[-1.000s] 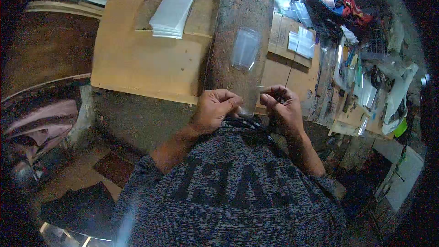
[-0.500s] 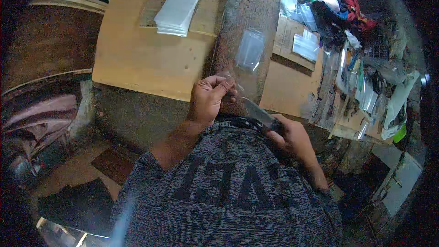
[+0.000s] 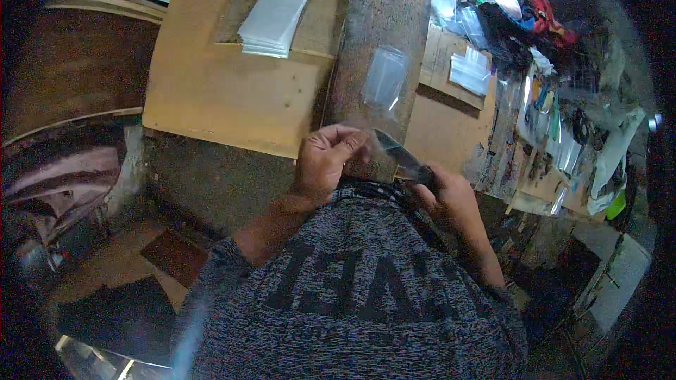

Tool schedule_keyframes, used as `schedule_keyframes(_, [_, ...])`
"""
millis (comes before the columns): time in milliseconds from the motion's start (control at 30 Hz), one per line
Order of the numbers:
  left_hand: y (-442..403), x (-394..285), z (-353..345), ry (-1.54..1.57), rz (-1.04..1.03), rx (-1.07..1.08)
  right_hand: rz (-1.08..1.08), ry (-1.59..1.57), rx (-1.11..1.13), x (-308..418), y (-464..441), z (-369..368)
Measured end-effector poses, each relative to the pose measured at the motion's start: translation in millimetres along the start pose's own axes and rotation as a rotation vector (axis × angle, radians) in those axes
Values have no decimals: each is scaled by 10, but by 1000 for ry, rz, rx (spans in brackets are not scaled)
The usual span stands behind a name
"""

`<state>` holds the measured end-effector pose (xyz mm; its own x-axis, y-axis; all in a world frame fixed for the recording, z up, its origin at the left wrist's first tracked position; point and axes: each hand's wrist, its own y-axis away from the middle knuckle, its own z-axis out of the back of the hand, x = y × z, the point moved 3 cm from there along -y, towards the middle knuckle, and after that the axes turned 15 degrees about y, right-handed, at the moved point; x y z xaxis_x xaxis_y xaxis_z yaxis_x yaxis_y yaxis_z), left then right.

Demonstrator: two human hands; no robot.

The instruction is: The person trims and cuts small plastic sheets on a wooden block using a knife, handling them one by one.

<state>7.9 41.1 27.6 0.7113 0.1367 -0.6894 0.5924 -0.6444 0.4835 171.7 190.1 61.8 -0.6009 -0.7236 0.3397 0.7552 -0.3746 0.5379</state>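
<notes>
My right hand point(image 3: 451, 198) is wrapped round the dark handle of a knife point(image 3: 396, 149). Its blade points up and left, the tip close to the fingers of my left hand point(image 3: 331, 158). Thumb and fingers of the left hand are pinched on what looks like a thin clear plastic piece, only faintly visible. Both hands are over the near end of a dark wooden board point(image 3: 387, 7). Beyond them, a small stack of clear plastic sheets point(image 3: 385, 76) lies on that board.
On the left, a tan wooden panel point(image 3: 218, 91) carries a stack of whitish plastic sheets point(image 3: 276, 14). More clear sheets point(image 3: 470, 72) lie on a wooden piece at right. Bags, cloths and strips clutter the far right, including a red cloth point(image 3: 542, 10).
The knife has swung up, its blade steeper and its tip higher beside my left fingers. My left hand has shifted slightly down and right, still pinched.
</notes>
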Motion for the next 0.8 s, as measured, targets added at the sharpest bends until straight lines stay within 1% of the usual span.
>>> schedule_keyframes(33, [28, 32, -18, 2, 59, 11, -13, -11, -12, 1, -33, -12])
schedule_keyframes(67, [52, 60, -11, -1, 59, 16, -16, -13, -17, 0, -68, -40])
schedule_keyframes(133, [100, 82, -85, -188, 124, 123, 67, -94, -145, 1, -134, -76])
schedule_keyframes(167, [159, 64, -108, -200, 227, 161, 62, -96, -149, -13, -160, -92])
schedule_keyframes(200, [162, 82, -78, -204, 228, 167, 76, -84, -160, -19, -186, -103])
schedule_keyframes(267, [147, 124, -17, -361, 132, 280, 88, -76, -175, -23, -217, -96])
schedule_keyframes(300, [143, 100, -4, -364, 133, 284, 100, -72, -171, -22, -225, -89])
schedule_keyframes(367, [125, 66, 38, 59, 287, 160, 112, -68, -168, -8, -219, -70])
schedule_keyframes(400, [109, 6, 14, 58, 287, 162, 133, -28, -173, 23, -206, -46])
schedule_keyframes(467, [77, -125, -68, -148, 242, 239, 157, 13, -178, 92, -196, 6])
schedule_keyframes(500, [67, -117, -71, -149, 240, 239, 147, 50, -120, 128, -203, 16])
schedule_keyframes(533, [55, -84, -81, -251, 246, 268, 138, 87, -63, 143, -210, 15])
schedule_keyframes(567, [44, -52, -86, -352, 251, 297, 139, 87, -65, 132, -222, 2])
schedule_keyframes(633, [62, 9, -88, -312, 233, 320, 230, 123, -148, 114, -243, -12])
schedule_keyframes(667, [76, 23, -95, -270, 218, 342, 228, 122, -149, 101, -254, 14])
schedule_keyframes(700, [88, 21, -94, -271, 220, 343, 216, 143, -93, 95, -270, 49])
schedule_keyframes(733, [102, 27, -82, -320, 284, 336, 205, 164, -36, 87, -284, 76])
schedule_keyframes(767, [112, 26, -68, -367, 347, 327, 204, 163, -36, 77, -290, 109])
schedule_keyframes(800, [102, -6, -63, -368, 347, 325, 172, 232, -44, 52, -298, 145])
